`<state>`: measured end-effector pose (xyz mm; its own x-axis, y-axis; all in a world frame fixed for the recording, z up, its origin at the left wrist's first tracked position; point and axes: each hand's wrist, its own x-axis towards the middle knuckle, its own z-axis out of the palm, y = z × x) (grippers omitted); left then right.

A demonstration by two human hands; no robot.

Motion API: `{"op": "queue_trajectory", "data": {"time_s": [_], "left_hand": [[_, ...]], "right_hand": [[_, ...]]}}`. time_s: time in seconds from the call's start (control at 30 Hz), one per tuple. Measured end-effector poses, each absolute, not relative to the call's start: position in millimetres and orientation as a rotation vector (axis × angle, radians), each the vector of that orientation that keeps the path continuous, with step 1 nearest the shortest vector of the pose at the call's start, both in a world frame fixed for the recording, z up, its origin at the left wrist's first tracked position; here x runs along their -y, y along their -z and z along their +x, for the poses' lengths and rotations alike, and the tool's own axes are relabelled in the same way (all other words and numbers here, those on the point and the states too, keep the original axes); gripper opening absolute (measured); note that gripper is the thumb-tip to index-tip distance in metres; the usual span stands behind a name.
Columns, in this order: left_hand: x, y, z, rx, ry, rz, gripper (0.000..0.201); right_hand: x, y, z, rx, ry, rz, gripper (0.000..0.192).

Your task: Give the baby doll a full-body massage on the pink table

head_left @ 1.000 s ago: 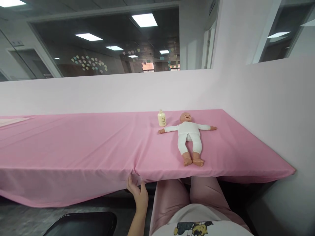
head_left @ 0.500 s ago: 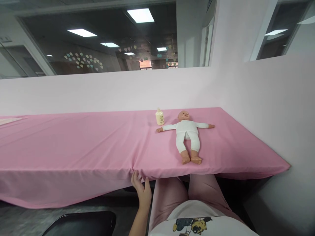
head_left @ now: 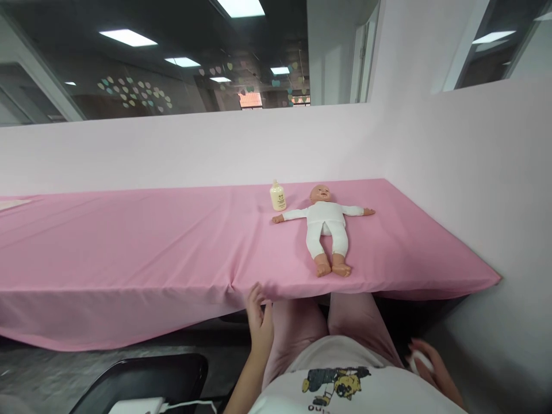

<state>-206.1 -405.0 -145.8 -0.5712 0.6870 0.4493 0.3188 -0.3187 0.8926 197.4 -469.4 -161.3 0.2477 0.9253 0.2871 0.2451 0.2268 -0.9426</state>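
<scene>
My left hand [head_left: 260, 319] is at the front edge of the pink cloth [head_left: 150, 241], its fingers apart and nothing in them. At lower right my right hand [head_left: 431, 368] is closed around a small white object [head_left: 421, 363], mostly hidden by the fingers, so its kind does not show. A baby doll [head_left: 326, 230] in a white suit lies face up on the cloth, arms stretched out and feet towards me. Beside its outstretched arm on the left stands a pale yellow bottle [head_left: 278, 196]. Neither hand touches the doll or the bottle.
A black chair [head_left: 150, 368] stands at lower left, bearing a white device [head_left: 137, 406] with a white cable [head_left: 192, 403]. White walls [head_left: 172, 152] border the table at the back and right. Another pale cloth [head_left: 15, 203] lies at the far left.
My left hand has shifted slightly right along the table edge. My right hand has come into view at lower right with the white object. The view has tilted down a little.
</scene>
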Motion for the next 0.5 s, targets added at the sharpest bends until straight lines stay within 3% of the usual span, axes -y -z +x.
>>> {"op": "queue_trajectory", "data": {"time_s": [0.13, 0.23, 0.37, 0.5], "left_hand": [[412.3, 106.3, -150.2, -1.243, -1.442, 1.311, 0.054], [413.8, 75.0, -113.3, -0.953, -1.165, 1.319, 0.058], [408.4, 49.8, -95.9, -0.943, -1.257, 1.275, 0.056], [402.4, 43.2, -100.3, -1.006, -1.376, 1.263, 0.04]], "right_hand": [[434.3, 119.6, 147.2, 1.423, -0.97, -1.185, 0.035], [412.3, 75.2, 100.9, 1.713, -0.932, -0.874, 0.034], [393.5, 49.4, 64.1, 1.764, -0.888, -0.661, 0.031], [388.7, 43.4, 61.6, 1.688, -0.854, -0.714, 0.026]]}}
